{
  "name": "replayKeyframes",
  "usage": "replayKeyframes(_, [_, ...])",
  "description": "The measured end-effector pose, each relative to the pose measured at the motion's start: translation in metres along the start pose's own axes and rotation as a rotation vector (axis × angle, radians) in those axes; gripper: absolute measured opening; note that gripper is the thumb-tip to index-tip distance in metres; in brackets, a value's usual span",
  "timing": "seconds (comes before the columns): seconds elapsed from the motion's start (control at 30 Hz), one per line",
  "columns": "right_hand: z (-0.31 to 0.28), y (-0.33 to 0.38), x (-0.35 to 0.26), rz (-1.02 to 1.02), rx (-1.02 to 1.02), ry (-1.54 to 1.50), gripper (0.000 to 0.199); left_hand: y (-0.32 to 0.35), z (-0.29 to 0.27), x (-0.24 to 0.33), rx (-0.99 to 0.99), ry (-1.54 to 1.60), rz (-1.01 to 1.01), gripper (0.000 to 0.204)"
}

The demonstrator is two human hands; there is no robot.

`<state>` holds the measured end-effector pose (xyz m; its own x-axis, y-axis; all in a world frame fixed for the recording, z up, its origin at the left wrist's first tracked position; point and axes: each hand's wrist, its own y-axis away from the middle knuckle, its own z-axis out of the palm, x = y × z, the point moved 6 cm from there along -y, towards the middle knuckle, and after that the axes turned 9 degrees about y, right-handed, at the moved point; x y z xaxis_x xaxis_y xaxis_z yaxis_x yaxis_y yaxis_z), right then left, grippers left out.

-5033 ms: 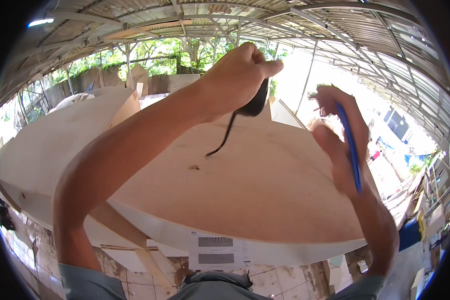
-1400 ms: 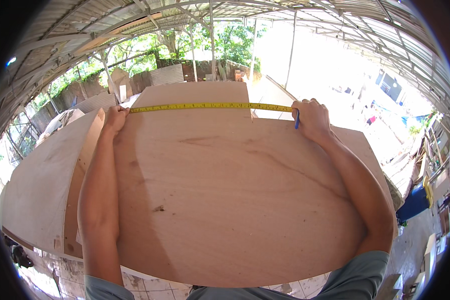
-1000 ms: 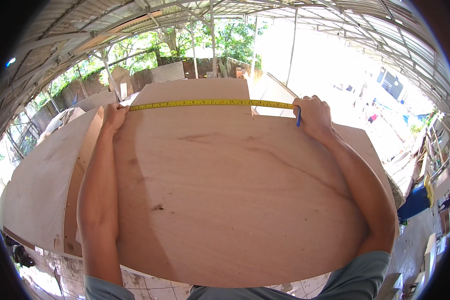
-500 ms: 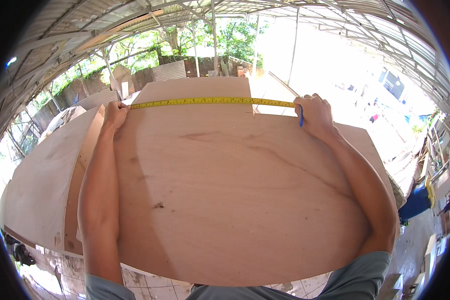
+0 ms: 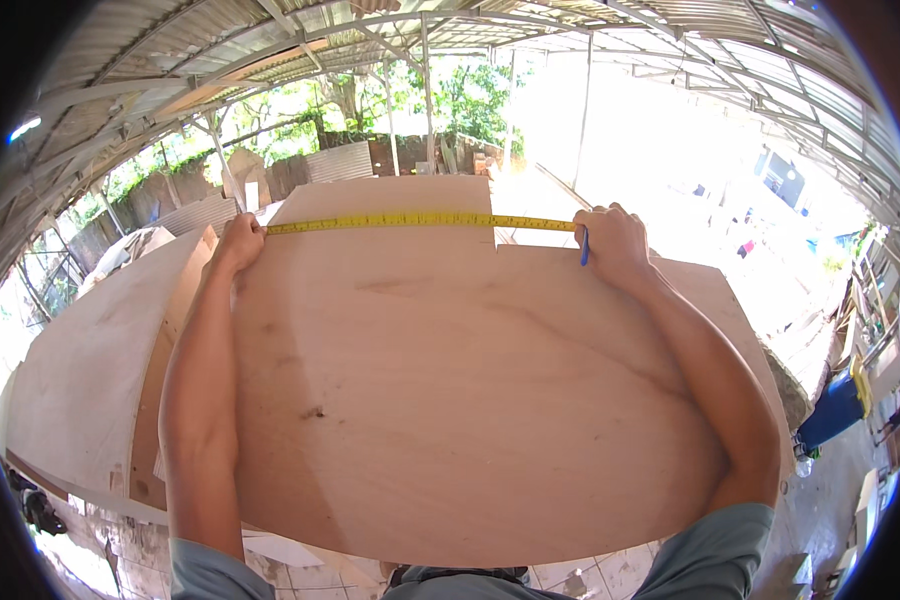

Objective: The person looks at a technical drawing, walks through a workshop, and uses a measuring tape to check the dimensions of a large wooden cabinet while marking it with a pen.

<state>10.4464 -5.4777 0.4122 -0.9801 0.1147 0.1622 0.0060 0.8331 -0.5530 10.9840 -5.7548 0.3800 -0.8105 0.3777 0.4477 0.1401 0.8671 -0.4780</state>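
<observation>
The left arm (image 5: 203,400) reaches far, left hand (image 5: 238,244) pinching a yellow tape measure (image 5: 400,219). The right arm (image 5: 715,370) bows outward, right hand's fingers (image 5: 610,212) gripping the tape's right end and a blue pen (image 5: 585,248), over the far part of the plywood (image 5: 450,390).

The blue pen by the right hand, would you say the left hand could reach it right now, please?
Probably not without letting go: the left hand pinches one end of the yellow tape measure, and the right hand holds the blue pen at the other.
</observation>
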Motion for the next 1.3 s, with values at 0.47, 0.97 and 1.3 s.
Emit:
replayKeyframes(0.47, [0.011,-0.005,0.011,-0.034,0.005,0.011,0.013,0.184,-0.183,0.278,0.037,-0.018,0.595,0.032])
replayKeyframes(0.97, [-0.14,0.058,0.0,-0.048,-0.163,-0.304,0.036,0.667,0.242,0.076,0.08,1.321,-1.618,0.055])
replayKeyframes(1.3, [-0.228,0.26,0.105,0.387,-0.028,-0.353,0.029,0.684,0.35,0.03,0.383,1.362,-1.792,0.065])
